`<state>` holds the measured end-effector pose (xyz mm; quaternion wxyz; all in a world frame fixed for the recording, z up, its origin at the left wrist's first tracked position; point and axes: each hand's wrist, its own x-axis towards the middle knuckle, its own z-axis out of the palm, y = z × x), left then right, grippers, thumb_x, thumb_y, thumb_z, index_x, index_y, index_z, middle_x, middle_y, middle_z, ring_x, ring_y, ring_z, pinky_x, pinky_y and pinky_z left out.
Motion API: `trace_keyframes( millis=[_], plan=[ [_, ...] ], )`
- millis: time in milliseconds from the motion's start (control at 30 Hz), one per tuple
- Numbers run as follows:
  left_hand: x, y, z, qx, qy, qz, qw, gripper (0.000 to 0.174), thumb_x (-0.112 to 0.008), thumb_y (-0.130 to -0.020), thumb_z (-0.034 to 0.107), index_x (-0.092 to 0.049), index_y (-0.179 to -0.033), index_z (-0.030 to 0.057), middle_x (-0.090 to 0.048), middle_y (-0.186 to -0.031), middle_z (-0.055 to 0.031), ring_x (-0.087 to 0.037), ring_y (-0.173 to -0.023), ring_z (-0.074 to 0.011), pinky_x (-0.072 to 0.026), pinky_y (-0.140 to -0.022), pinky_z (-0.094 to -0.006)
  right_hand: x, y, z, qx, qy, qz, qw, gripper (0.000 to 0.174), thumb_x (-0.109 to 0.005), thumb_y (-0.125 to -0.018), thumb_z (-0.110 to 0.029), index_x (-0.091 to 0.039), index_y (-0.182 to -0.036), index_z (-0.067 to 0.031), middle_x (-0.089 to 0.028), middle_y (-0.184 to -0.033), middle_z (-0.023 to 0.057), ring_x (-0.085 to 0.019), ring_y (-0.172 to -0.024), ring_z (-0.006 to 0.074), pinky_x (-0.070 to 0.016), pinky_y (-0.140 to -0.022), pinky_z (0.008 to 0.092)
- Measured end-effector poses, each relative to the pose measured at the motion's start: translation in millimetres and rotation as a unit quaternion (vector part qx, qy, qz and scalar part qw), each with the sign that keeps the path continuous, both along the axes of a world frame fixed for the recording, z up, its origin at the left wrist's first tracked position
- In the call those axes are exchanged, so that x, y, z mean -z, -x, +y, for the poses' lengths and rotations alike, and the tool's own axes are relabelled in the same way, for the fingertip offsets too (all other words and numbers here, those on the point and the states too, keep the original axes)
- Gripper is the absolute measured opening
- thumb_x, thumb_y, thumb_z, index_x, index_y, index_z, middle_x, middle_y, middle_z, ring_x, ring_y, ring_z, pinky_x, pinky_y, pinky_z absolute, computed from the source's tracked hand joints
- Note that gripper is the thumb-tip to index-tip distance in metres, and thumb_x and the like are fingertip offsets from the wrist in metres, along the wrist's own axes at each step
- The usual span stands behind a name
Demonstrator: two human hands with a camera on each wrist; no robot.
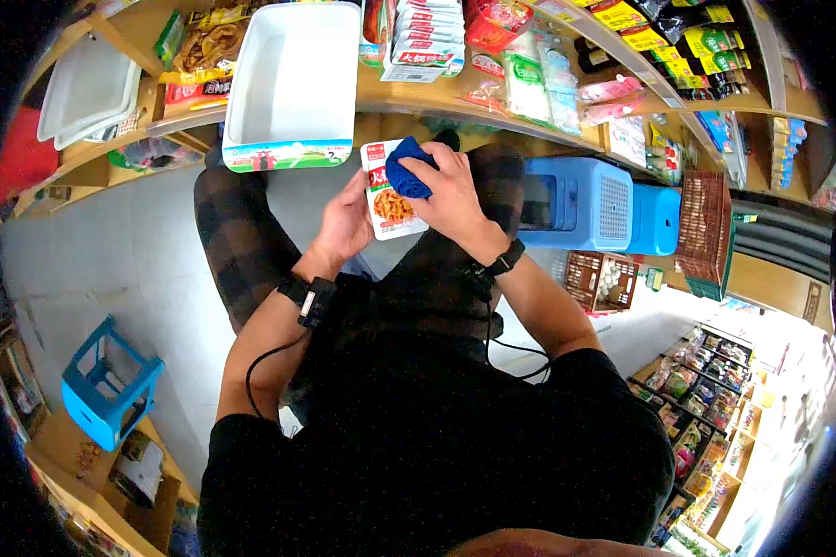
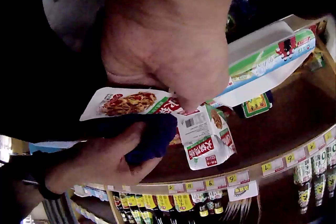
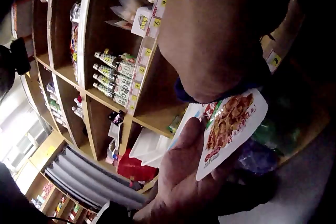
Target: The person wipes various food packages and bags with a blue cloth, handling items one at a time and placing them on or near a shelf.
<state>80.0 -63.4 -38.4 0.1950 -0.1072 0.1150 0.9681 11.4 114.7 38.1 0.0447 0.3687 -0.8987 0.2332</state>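
My left hand [image 1: 346, 226] holds a flat white food packet [image 1: 392, 212] by its left edge, thumb on the front. Red lettering and a picture of sliced food mark its face. In my right hand [image 1: 457, 197] is a bunched dark blue cloth [image 1: 405, 169], laid against the packet's upper part and covering some of the print. The left wrist view shows the cloth [image 2: 153, 136] gripped under the right fingers, beside the packet [image 2: 126, 104]. From the right wrist, the left thumb and fingers [image 3: 184, 155] pinch the packet's edge [image 3: 231, 121].
A white tray [image 1: 294, 79] stands on the wooden shelf ahead, beside a row of similar packets [image 1: 427, 42]. Bagged goods fill the shelf further right. Blue plastic bins [image 1: 576, 200] and brown crates [image 1: 706, 223] are at the right, a blue stool [image 1: 111, 385] at the lower left.
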Motion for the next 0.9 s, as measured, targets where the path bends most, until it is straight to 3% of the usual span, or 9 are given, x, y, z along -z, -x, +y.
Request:
trace_keyframes(
  millis=[133,267,367,700,800,867,900],
  plan=[
    [3,0,0,0.018,-0.031,-0.014,0.999,0.049,-0.035,-0.109,0.040,-0.040,-0.149,0.0109,-0.054,-0.143,-0.0120,-0.055,-0.132,-0.0294,-0.0442,-0.111,-0.0503,-1,-4,1,-0.021,0.007,0.000,1.000,0.047,-0.080,-0.069,-0.015,-0.071,-0.115,-0.0120,-0.059,-0.121,0.0138,-0.058,-0.112,0.0325,-0.0432,-0.092,0.0441],
    [3,1,0,0.012,-0.057,-0.029,0.998,0.052,-0.035,-0.109,0.042,-0.039,-0.151,0.0105,-0.053,-0.145,-0.0129,-0.053,-0.133,-0.0306,-0.0422,-0.112,-0.0490,-2,-13,-1,-0.132,-0.015,0.011,0.991,0.046,-0.081,-0.068,-0.023,-0.071,-0.112,-0.0146,-0.059,-0.120,0.0120,-0.058,-0.115,0.0300,-0.0422,-0.094,0.0444],
    [-5,2,-1,0.005,-0.029,-0.006,1.000,0.058,-0.033,-0.109,0.044,-0.037,-0.151,0.0039,-0.052,-0.146,-0.0153,-0.051,-0.135,-0.0309,-0.0392,-0.115,-0.0463,-3,-23,-2,-0.143,-0.030,-0.010,0.989,0.046,-0.080,-0.068,-0.024,-0.071,-0.112,-0.0145,-0.058,-0.121,0.0117,-0.057,-0.115,0.0290,-0.0428,-0.093,0.0427],
    [-3,6,-1,0.008,-0.064,0.004,0.998,0.054,-0.032,-0.109,0.042,-0.035,-0.153,0.0093,-0.049,-0.150,-0.0157,-0.051,-0.135,-0.0315,-0.0406,-0.114,-0.0484,-10,-20,16,-0.176,-0.045,-0.043,0.982,0.051,-0.084,-0.063,-0.023,-0.070,-0.112,-0.0171,-0.057,-0.124,0.0110,-0.057,-0.116,0.0275,-0.0417,-0.091,0.0424],
    [-8,6,-2,0.002,-0.064,0.009,0.998,0.051,-0.037,-0.109,0.036,-0.034,-0.153,0.0092,-0.050,-0.148,-0.0153,-0.052,-0.135,-0.0315,-0.0419,-0.113,-0.0484,-12,-16,24,-0.177,-0.046,-0.048,0.982,0.050,-0.084,-0.063,-0.022,-0.071,-0.111,-0.0172,-0.058,-0.122,0.0103,-0.058,-0.113,0.0275,-0.0420,-0.091,0.0426],
    [-19,7,-2,-0.043,0.007,0.034,0.998,0.050,-0.043,-0.107,0.026,-0.034,-0.153,0.0085,-0.051,-0.147,-0.0157,-0.053,-0.134,-0.0315,-0.0428,-0.112,-0.0490,-9,-14,30,-0.138,0.001,-0.028,0.990,0.047,-0.085,-0.062,-0.022,-0.072,-0.108,-0.0170,-0.061,-0.118,0.0098,-0.060,-0.109,0.0279,-0.0431,-0.091,0.0430],
    [-15,9,-3,-0.046,-0.013,0.048,0.998,0.053,-0.049,-0.103,0.015,-0.032,-0.153,0.0079,-0.051,-0.147,-0.0166,-0.052,-0.134,-0.0331,-0.0434,-0.112,-0.0510,-10,-11,32,-0.093,0.022,-0.023,0.995,0.044,-0.084,-0.061,-0.021,-0.073,-0.104,-0.0167,-0.062,-0.114,0.0098,-0.061,-0.107,0.0283,-0.0447,-0.090,0.0430]
  ],
)
